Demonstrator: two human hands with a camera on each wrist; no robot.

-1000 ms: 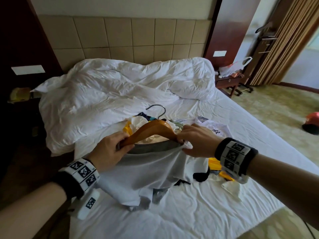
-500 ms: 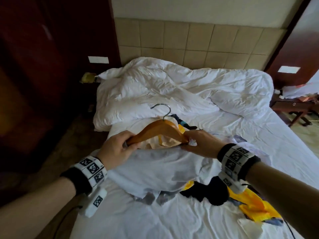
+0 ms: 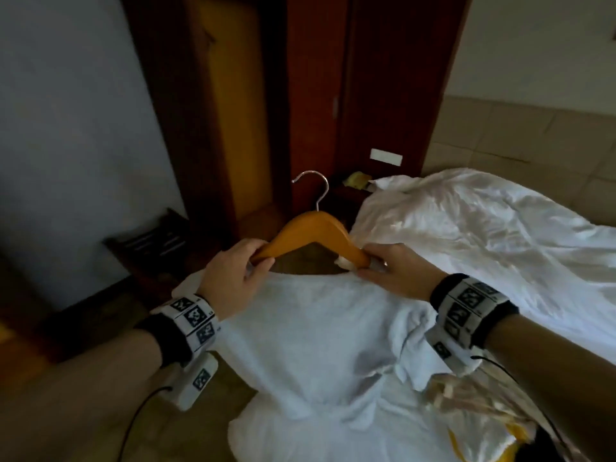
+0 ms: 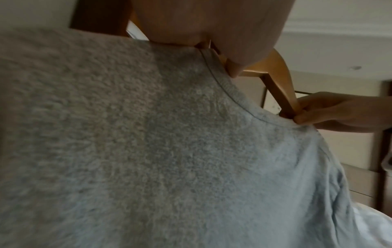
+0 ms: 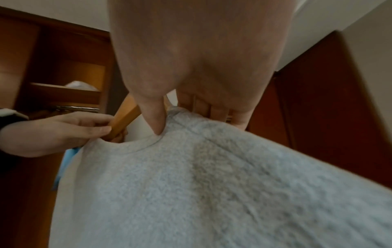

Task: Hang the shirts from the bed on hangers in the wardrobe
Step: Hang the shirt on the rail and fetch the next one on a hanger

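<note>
Both hands (image 3: 233, 281) (image 3: 393, 273) gripping hanger (image 3: 310, 233) ends with grey shirt (image 3: 320, 331); now lifted off bed (image 3: 500, 248), turning toward wardrobe (image 3: 300, 95).

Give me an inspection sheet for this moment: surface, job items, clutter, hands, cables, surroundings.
Surface: bed, white sheet, rumpled duvet.
Job's things: wooden hanger held up, hook upward; grey shirt hangs below it, collar at the hanger's ends.
Clutter: yellow and dark clothes at the lower right of the bed.
Grippers: left hand grips the hanger's left end; right hand pinches the right end with the collar.
Cables: black leads from both wrist units.
Surroundings: wardrobe ahead, open; rail visible inside.
</note>
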